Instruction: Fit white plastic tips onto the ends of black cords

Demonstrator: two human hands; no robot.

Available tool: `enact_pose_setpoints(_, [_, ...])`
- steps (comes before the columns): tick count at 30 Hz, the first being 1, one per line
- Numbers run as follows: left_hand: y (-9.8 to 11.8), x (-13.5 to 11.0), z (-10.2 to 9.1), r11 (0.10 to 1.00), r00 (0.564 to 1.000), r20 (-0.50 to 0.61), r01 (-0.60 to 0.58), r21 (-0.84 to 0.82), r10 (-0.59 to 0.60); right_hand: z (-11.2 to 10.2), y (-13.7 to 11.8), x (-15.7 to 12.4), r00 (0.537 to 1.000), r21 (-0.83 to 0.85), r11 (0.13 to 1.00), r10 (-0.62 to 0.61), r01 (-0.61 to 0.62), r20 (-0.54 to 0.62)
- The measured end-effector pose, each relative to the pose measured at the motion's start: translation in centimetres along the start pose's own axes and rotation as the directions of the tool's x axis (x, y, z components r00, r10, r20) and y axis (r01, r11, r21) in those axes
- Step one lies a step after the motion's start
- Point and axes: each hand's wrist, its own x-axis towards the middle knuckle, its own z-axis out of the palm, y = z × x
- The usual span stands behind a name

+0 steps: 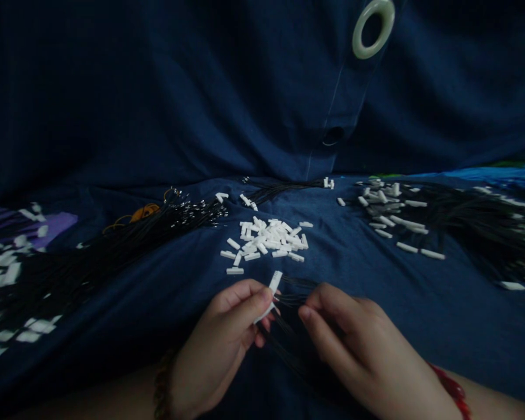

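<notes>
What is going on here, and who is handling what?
A person is working over a dark blue cloth. Their left hand pinches a white plastic connector, while their right hand holds thin black wires close beside it. A loose pile of white connectors lies ahead, with bundles of black wires to the left and more wires and connectors to the right.

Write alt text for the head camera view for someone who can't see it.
A person's left hand pinches a white plastic connector beside thin black wires near the right hand, on dark blue cloth scattered with more white connectors.
</notes>
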Motion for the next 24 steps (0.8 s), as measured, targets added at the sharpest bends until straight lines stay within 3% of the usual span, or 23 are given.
enact_pose_setpoints(15, [0.24,-0.18,0.34,0.992,0.998,-0.059,-0.005,0.128,0.012,-0.18,-0.62,-0.22,0.996,-0.034,0.995,-0.092,0.092,-0.002])
enact_pose_setpoints(24, [-0.03,-0.10,-0.02,0.994,1.000,-0.021,0.007,0.108,-0.005,-0.13,-0.55,-0.08,0.996,-0.047,0.995,-0.084,0.083,-0.001])
